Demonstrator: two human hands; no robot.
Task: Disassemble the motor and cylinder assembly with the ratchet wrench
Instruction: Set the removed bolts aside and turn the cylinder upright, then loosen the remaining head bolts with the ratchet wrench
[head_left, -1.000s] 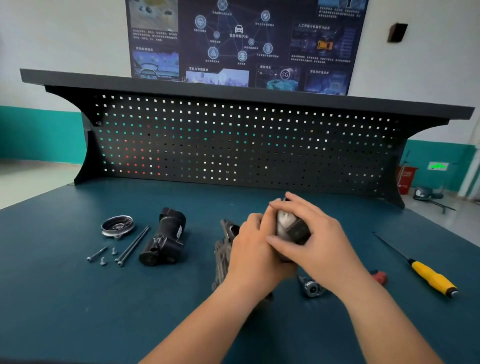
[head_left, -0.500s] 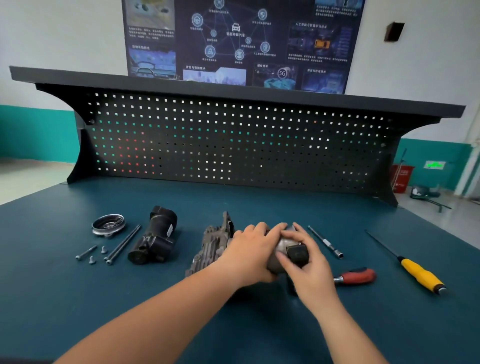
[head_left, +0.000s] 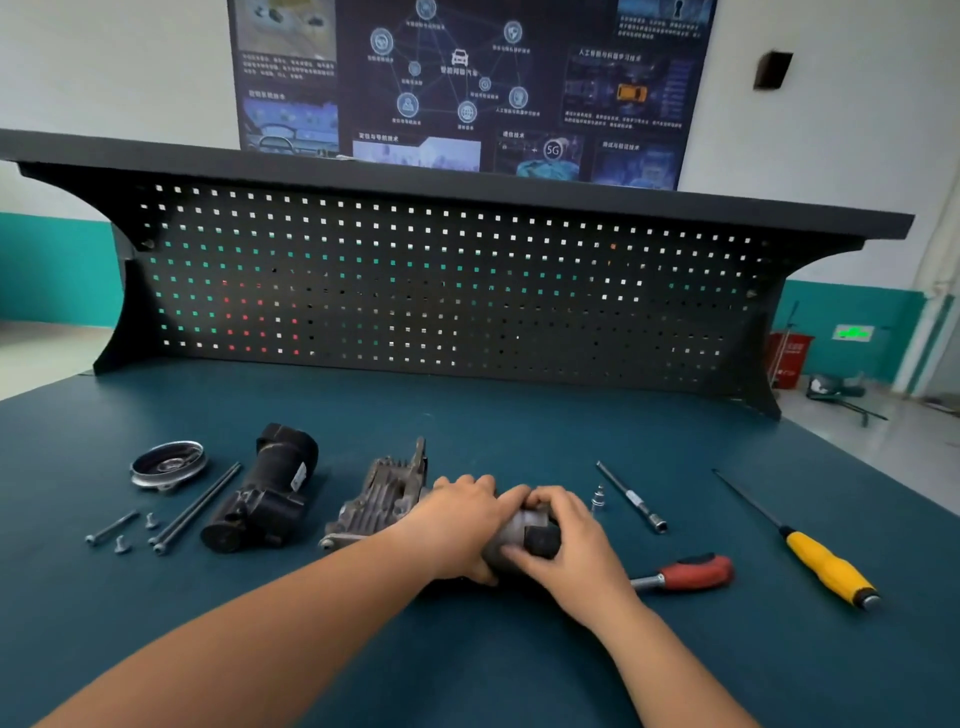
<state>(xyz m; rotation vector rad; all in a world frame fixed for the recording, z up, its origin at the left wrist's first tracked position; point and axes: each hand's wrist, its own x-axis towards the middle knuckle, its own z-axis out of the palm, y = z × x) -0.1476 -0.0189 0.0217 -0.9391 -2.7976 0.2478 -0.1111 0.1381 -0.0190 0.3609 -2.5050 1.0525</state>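
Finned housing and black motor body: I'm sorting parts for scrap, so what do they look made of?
Finned housing: probably cast aluminium, judging by its dull grey, rough, unpainted ribs. Black motor body: matte black, moulded-looking; plastic or painted metal, can't tell.

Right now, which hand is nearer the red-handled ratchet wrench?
Right. The right hand grips the assembly's end just left of the red-handled ratchet wrench, not touching it. The left hand sits farther left, on the far side of the right hand.

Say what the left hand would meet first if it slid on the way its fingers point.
The left hand points right, along the motor body it grips. Straight on, it would likely meet the right hand clasping the same part, well before the extension bar.
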